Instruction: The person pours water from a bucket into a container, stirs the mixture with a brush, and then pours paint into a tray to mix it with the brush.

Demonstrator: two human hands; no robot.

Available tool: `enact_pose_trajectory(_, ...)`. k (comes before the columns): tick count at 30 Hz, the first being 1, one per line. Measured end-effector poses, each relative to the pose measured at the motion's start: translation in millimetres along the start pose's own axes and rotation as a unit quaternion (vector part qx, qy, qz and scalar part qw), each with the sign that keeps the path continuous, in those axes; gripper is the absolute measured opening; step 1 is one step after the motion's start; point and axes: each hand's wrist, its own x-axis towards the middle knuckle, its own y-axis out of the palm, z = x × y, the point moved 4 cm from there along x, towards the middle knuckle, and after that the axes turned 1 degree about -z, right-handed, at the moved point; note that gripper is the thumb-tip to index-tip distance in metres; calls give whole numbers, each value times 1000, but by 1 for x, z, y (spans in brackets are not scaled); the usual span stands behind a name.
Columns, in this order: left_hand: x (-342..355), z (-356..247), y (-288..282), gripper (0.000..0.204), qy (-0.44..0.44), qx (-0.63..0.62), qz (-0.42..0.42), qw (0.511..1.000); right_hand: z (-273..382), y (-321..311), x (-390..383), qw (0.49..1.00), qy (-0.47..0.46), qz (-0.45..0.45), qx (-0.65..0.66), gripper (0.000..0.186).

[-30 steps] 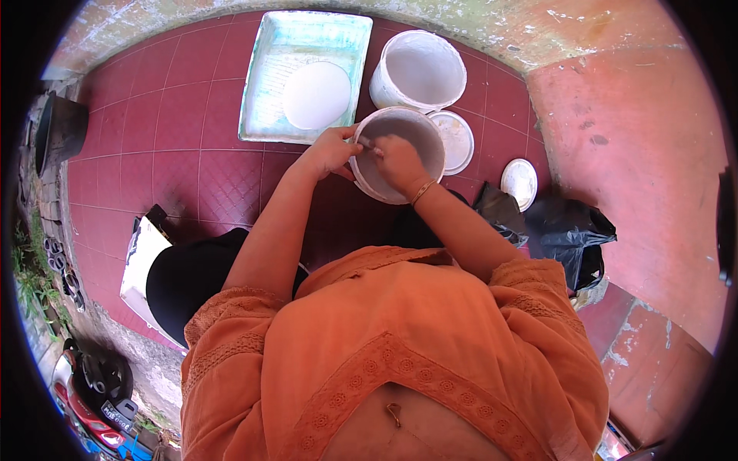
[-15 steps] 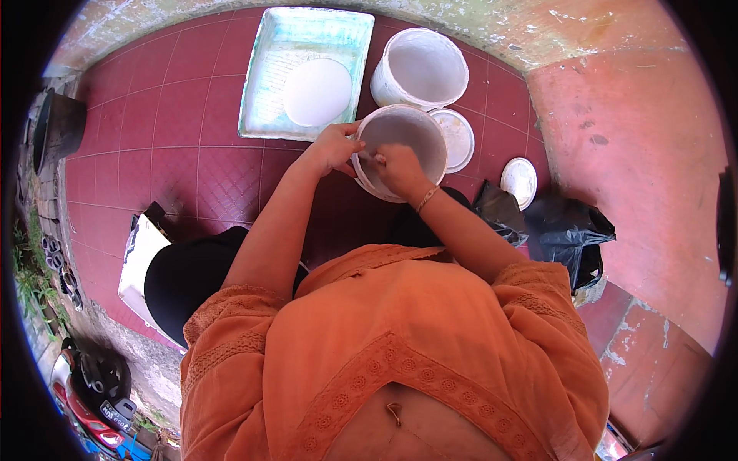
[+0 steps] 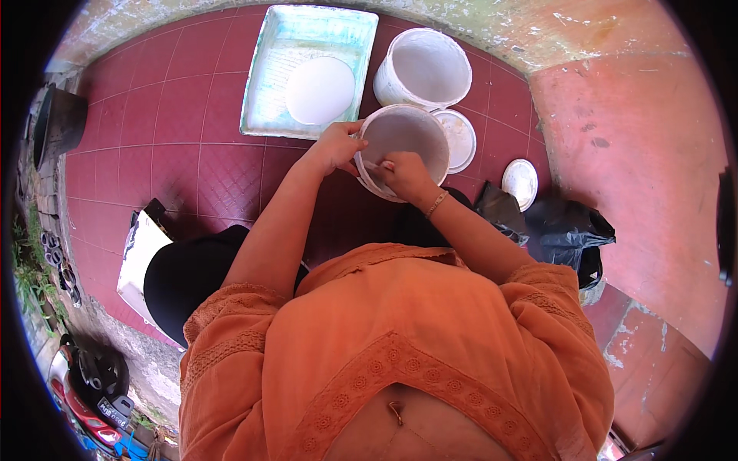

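Red floor tiles (image 3: 123, 184) are bordered by a peeling wall (image 3: 615, 138) along the top and right of the frame. At the upper middle, a pale bucket (image 3: 415, 132) is held by its left rim in the left hand (image 3: 338, 150); the hand is partly closed, with the thumb laid over the rim and the other fingers set against the outside. Inside the mouth of the same bucket, the right hand (image 3: 407, 177) is curled into a loose fist near the lower left of the rim. A thin pale item (image 3: 372, 164) is gripped by it (mostly hidden by the fingers, so its kind cannot be told). Just above, a second bucket (image 3: 427, 67) is placed upright, its inner wall coated in white. To the left of both buckets, a shallow tray (image 3: 265, 92) is seen, with a rounded white patch (image 3: 320, 90) spread in its lower part. One round lid (image 3: 458, 142) is partly covered by the held bucket, while another lid (image 3: 520, 184) is seen farther right, near black plastic bags (image 3: 573, 238).
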Motion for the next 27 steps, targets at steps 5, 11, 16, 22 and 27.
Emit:
enact_pose_trajectory(5,2,0,-1,46,5,-15,36,999,-9,-23,28,986,-102,-123,-49,17)
enact_pose_trajectory(11,4,4,1,44,-2,-34,22,999,-31,-37,13,989,-6,-33,-142,19)
enact_pose_trajectory(16,2,1,-1,43,-1,-37,13,999,-5,-4,0,999,14,10,-35,20)
enact_pose_trajectory(22,0,-2,0,46,-6,-24,40,999,-7,-21,28,984,-89,-153,6,19)
enact_pose_trajectory(27,3,2,0,46,6,-30,35,999,-32,-39,19,982,-75,-143,-95,19)
